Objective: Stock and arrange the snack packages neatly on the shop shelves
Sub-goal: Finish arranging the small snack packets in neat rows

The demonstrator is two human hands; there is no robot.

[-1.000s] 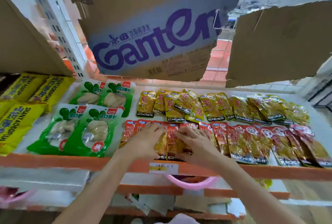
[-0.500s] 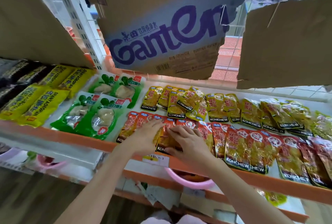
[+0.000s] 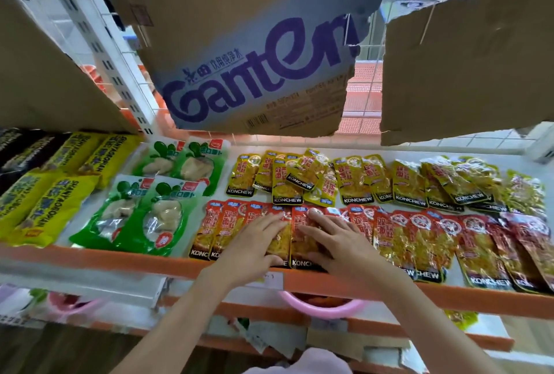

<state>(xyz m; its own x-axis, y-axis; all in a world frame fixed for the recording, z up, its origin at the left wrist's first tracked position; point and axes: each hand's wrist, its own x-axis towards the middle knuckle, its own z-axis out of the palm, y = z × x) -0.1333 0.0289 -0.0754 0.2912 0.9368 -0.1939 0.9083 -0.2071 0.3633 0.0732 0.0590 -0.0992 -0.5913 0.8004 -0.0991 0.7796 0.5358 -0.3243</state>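
Observation:
A front row of red Konchew snack packets (image 3: 419,241) lies overlapping along the shelf's orange front edge (image 3: 126,262). Behind it runs a row of yellow Konchew packets (image 3: 353,178), a few of them askew. My left hand (image 3: 254,244) rests flat with straight fingers on the red packets at the row's left end. My right hand (image 3: 338,241) lies flat beside it on the neighbouring red packets, fingers spread. Neither hand grips a packet.
Green radish packets (image 3: 150,208) and yellow long packets (image 3: 45,199) fill the shelf's left part. Cardboard sheets, one printed Ganten (image 3: 254,67), hang low over the shelf. A pink basin (image 3: 320,307) sits on the lower shelf under my hands.
My view has swung slightly to the right and closer. Both hands stay pressed on the red packets, their fingers having slid a little over the same spot.

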